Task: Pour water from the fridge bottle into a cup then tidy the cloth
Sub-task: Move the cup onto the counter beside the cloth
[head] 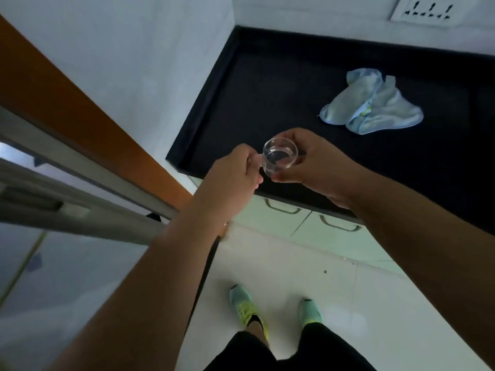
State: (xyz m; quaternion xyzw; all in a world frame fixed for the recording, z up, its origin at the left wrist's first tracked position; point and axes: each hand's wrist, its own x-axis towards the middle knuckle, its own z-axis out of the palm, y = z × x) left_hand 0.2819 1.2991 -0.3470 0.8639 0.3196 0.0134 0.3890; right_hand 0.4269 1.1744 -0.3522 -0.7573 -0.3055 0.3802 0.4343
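A small clear glass cup (280, 155) with a little water in it is held above the front left part of the black counter (267, 89). My left hand (235, 170) pinches its handle from the left. My right hand (313, 162) wraps around its right side and base. A crumpled light blue cloth (371, 103) lies on the counter, farther back and to the right of the cup. No bottle is in view.
A wooden door frame (80, 108) and a grey fridge door (67, 210) stand on the left. Pale green cabinet drawers with handles (284, 210) sit under the counter. A wall socket (428, 9) is at the top right. My feet stand on the white floor.
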